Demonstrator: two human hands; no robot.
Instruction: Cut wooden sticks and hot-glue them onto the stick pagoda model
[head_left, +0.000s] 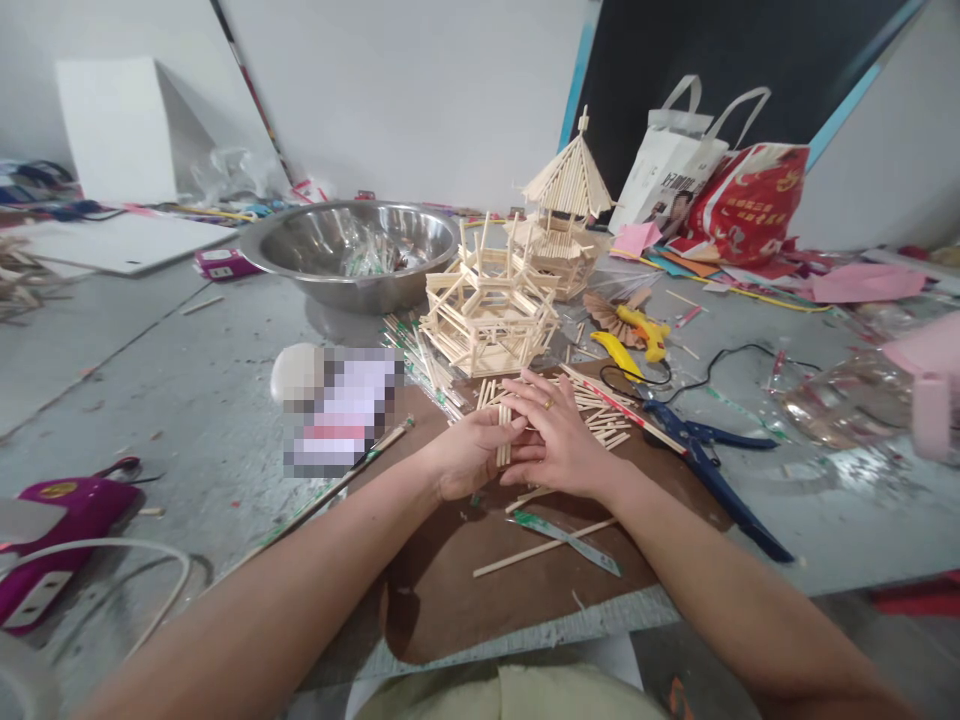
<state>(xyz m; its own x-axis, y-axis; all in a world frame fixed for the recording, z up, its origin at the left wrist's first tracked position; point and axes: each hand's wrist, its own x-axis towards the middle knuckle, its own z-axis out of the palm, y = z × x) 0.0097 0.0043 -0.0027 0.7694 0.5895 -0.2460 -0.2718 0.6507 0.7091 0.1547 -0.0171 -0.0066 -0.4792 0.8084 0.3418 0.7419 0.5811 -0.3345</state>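
Observation:
Between my two hands is a small bundle of short wooden sticks (pixel 504 436), held upright over a brown mat (pixel 450 590). My left hand (pixel 469 450) is closed around the bundle, its thumb across the front. The fingers of my right hand (pixel 555 435) press against the same sticks from the other side; a ring shows on one finger. Behind and beside my hands lies a pile of cut sticks (pixel 604 425). Just past them stands an open stick framework (pixel 491 310). A whole chopstick (pixel 517 556) crosses a torn clear wrapper (pixel 574 545) nearer to me.
Blue-handled cutters (pixel 712 480) and a yellow glue gun (pixel 637 335) with its cord lie right. A phone (pixel 349 410), a white case (pixel 294 375) and a purple power strip (pixel 71 530) are left. Behind stand a steel basin (pixel 352 280), a roofed stick pavilion (pixel 568 190) and bags (pixel 750 205).

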